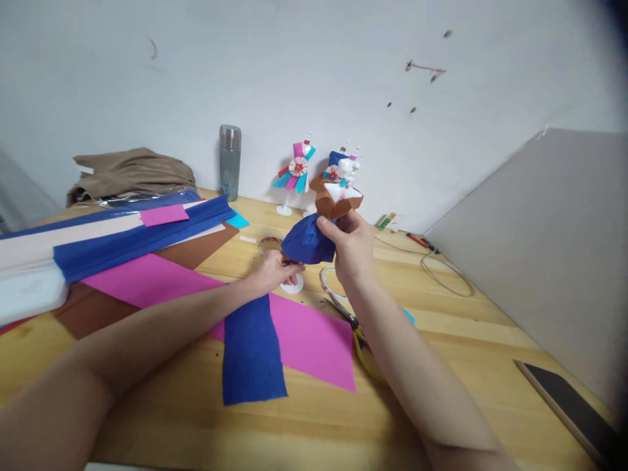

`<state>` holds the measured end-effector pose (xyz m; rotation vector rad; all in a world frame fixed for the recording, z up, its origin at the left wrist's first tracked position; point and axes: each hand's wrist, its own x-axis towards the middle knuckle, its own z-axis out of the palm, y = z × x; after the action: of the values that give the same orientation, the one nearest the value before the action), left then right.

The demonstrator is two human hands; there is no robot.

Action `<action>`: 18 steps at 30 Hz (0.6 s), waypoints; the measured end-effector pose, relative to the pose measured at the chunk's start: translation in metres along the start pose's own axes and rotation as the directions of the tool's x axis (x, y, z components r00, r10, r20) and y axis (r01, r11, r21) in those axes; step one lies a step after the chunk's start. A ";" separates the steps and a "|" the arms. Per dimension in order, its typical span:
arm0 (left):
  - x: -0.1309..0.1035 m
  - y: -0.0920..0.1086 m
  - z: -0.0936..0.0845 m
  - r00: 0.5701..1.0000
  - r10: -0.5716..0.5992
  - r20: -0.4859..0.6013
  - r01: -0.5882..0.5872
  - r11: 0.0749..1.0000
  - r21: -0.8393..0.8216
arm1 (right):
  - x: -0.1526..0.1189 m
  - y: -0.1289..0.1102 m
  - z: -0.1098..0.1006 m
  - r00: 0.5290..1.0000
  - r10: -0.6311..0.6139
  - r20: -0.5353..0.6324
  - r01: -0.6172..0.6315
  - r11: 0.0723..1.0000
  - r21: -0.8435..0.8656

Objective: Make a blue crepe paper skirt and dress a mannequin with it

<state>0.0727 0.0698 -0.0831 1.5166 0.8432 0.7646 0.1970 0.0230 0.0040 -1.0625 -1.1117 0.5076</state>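
Observation:
A small doll-like figure dressed in paper is tilted between my hands. Its blue paper skirt (309,241) flares below a folded brown paper top (336,199). My right hand (354,245) is closed around the middle, thumb pressed where blue meets brown. Down at the skirt's lower left edge, my left hand (275,269) pinches the hem; its fingertips are partly hidden. Under those fingers shows a round white base (293,283). On the table below lie a blue paper strip (254,353) and a pink paper sheet (314,340). Yellow-handled scissors (360,333) rest beside my right forearm.
Two paper-dressed figures, one a ribboned figure (297,170), stand by the wall. A flask (229,160), brown cloth (132,173) and stacked coloured papers (142,235) lie left. Tape rolls, one a white ring (331,281), sit centrally. A cable (446,282) and phone (564,405) are right.

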 end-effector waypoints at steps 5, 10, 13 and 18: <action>0.002 -0.003 -0.001 1.000 0.007 0.009 -0.007 0.999 0.033 | 0.001 0.003 -0.007 0.999 0.012 0.031 -0.014 0.998 0.061; 0.003 -0.004 -0.001 1.000 0.012 0.007 -0.012 1.000 0.023 | 0.002 0.006 -0.014 0.986 0.013 0.165 -0.025 0.997 0.070; 0.003 -0.005 -0.001 0.998 0.055 -0.020 -0.054 0.998 0.037 | 0.003 0.007 -0.017 0.981 -0.028 0.192 0.021 0.999 0.041; -0.002 -0.001 0.000 0.975 0.199 -0.099 -0.194 0.979 0.059 | 0.004 0.008 -0.017 0.987 0.016 0.161 -0.018 1.000 0.012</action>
<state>0.0713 0.0679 -0.0839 1.6318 0.8012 0.9814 0.2154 0.0226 -0.0022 -1.0333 -1.2401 0.6226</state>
